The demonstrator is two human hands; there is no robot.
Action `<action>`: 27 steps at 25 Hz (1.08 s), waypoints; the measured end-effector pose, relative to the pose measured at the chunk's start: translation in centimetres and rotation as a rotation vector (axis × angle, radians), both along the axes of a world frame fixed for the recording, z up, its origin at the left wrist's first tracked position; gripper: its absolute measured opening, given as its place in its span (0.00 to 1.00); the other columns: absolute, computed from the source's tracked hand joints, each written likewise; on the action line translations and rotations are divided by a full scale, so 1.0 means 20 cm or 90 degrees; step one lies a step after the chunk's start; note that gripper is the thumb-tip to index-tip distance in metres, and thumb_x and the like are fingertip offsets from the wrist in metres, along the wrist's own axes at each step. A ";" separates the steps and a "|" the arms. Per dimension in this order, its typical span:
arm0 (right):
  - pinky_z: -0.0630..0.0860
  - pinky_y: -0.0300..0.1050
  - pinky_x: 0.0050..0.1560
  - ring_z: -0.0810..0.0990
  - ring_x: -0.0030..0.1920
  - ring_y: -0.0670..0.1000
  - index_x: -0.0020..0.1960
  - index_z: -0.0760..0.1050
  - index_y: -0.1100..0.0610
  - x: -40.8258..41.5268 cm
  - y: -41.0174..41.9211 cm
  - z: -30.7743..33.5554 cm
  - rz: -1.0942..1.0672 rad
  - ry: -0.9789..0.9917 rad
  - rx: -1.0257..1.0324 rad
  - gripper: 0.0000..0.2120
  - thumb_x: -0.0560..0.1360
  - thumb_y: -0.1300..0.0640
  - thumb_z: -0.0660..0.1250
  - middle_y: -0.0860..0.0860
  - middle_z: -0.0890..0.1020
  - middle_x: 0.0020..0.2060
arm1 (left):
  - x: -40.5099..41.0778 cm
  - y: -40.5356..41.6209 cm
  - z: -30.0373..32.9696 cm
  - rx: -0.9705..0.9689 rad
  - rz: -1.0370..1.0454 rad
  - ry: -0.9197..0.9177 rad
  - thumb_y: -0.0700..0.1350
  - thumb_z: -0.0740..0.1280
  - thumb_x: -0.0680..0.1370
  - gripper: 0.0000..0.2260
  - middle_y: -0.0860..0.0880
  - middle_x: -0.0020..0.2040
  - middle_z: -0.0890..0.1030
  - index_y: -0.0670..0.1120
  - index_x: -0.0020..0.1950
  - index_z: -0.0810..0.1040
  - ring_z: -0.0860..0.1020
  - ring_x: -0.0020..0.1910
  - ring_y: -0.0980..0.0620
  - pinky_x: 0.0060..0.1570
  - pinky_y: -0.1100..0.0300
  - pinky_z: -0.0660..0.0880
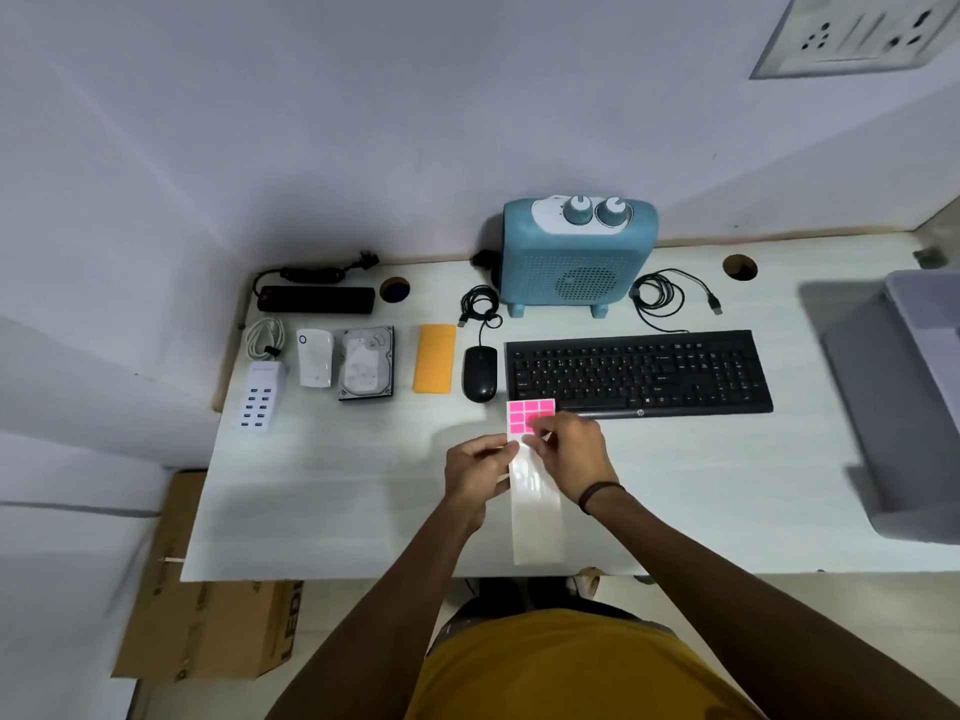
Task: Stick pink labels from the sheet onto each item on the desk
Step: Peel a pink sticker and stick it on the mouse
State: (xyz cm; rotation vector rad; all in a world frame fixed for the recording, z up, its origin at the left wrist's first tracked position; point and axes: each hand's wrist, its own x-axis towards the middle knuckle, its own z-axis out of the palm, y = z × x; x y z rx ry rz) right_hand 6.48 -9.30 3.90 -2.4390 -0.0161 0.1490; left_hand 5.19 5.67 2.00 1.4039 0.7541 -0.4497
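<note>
A long white label sheet (536, 511) hangs over the desk's front middle, with several pink labels (524, 414) left at its far end. My left hand (480, 467) pinches the sheet's left edge. My right hand (576, 459) has its fingertips on the pink labels at the sheet's right side. Along the desk lie a black keyboard (639, 374), a black mouse (479, 374), an orange pad (435, 358), a hard drive (366, 362), a white plug-in device (315, 357), a white USB charger hub (260, 400), a black power strip (316, 298) and a blue fan heater (576, 257). No pink label shows on any of them.
The white desk (337, 501) stands against a wall corner. A coiled black cable (662, 298) lies right of the heater. A grey bin (904, 397) sits at the desk's right end. Cardboard boxes (208, 626) stand on the floor at the left.
</note>
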 end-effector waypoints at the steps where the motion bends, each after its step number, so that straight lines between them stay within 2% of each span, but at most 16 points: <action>1: 0.80 0.46 0.53 0.83 0.45 0.50 0.55 0.84 0.55 0.00 0.00 0.00 0.003 -0.007 -0.001 0.10 0.75 0.54 0.72 0.50 0.86 0.48 | -0.01 0.00 0.01 -0.003 -0.022 -0.005 0.42 0.76 0.75 0.08 0.46 0.50 0.86 0.46 0.53 0.85 0.84 0.50 0.49 0.47 0.53 0.82; 5: 0.79 0.47 0.52 0.85 0.47 0.53 0.51 0.86 0.55 -0.01 0.00 0.02 -0.004 0.007 0.008 0.09 0.74 0.52 0.73 0.53 0.87 0.45 | -0.03 0.00 0.04 -0.026 -0.087 -0.032 0.42 0.73 0.78 0.08 0.48 0.53 0.86 0.47 0.57 0.84 0.84 0.55 0.48 0.51 0.54 0.82; 9: 0.80 0.48 0.48 0.84 0.42 0.54 0.46 0.86 0.54 0.01 -0.01 0.03 -0.003 0.019 0.008 0.06 0.73 0.52 0.74 0.53 0.87 0.40 | -0.03 -0.01 0.06 -0.029 -0.128 -0.066 0.39 0.71 0.79 0.08 0.50 0.52 0.86 0.47 0.57 0.86 0.83 0.56 0.51 0.49 0.58 0.81; 12: 0.79 0.48 0.42 0.82 0.36 0.54 0.43 0.86 0.54 0.01 -0.02 0.00 0.016 0.016 0.010 0.05 0.74 0.54 0.72 0.53 0.86 0.34 | -0.03 -0.02 0.07 -0.014 -0.127 -0.069 0.39 0.71 0.79 0.09 0.52 0.52 0.85 0.46 0.58 0.85 0.82 0.56 0.51 0.48 0.58 0.81; 15: 0.80 0.42 0.46 0.83 0.39 0.51 0.45 0.87 0.53 0.01 -0.02 -0.01 -0.014 0.048 0.049 0.05 0.75 0.57 0.72 0.50 0.87 0.39 | -0.03 -0.02 0.05 -0.006 -0.117 -0.052 0.39 0.71 0.79 0.10 0.52 0.53 0.84 0.45 0.60 0.84 0.82 0.55 0.53 0.48 0.57 0.81; 18: 0.77 0.33 0.48 0.84 0.41 0.46 0.44 0.86 0.55 0.01 -0.01 -0.02 -0.141 0.129 0.172 0.03 0.74 0.57 0.73 0.48 0.87 0.40 | -0.02 -0.01 0.01 0.046 -0.097 -0.018 0.40 0.73 0.77 0.09 0.51 0.52 0.85 0.47 0.57 0.85 0.82 0.52 0.51 0.48 0.53 0.83; 20: 0.81 0.39 0.49 0.85 0.40 0.49 0.42 0.86 0.56 0.01 -0.02 -0.04 -0.268 0.224 0.328 0.02 0.72 0.58 0.75 0.50 0.87 0.38 | -0.02 0.01 -0.03 0.106 -0.067 0.008 0.41 0.75 0.74 0.07 0.51 0.47 0.86 0.49 0.51 0.87 0.84 0.48 0.49 0.48 0.50 0.84; 22: 0.83 0.44 0.50 0.86 0.40 0.52 0.43 0.86 0.59 0.00 -0.03 -0.06 -0.377 0.329 0.497 0.01 0.71 0.62 0.76 0.54 0.88 0.41 | -0.02 0.03 -0.07 0.175 -0.039 0.038 0.39 0.76 0.71 0.05 0.50 0.42 0.87 0.48 0.45 0.87 0.85 0.43 0.49 0.45 0.52 0.84; 25: 0.83 0.39 0.44 0.85 0.43 0.53 0.48 0.84 0.65 0.01 -0.03 -0.10 -0.465 0.410 0.609 0.06 0.70 0.67 0.75 0.59 0.86 0.46 | -0.03 0.08 -0.15 0.237 -0.027 0.120 0.37 0.76 0.70 0.05 0.47 0.38 0.86 0.45 0.44 0.87 0.85 0.38 0.50 0.42 0.53 0.85; 27: 0.83 0.38 0.43 0.84 0.43 0.53 0.50 0.82 0.68 0.02 -0.03 -0.11 -0.471 0.443 0.649 0.09 0.71 0.68 0.74 0.61 0.85 0.47 | -0.04 0.11 -0.21 0.286 -0.060 0.153 0.38 0.76 0.69 0.05 0.46 0.38 0.86 0.44 0.44 0.88 0.85 0.39 0.48 0.42 0.52 0.85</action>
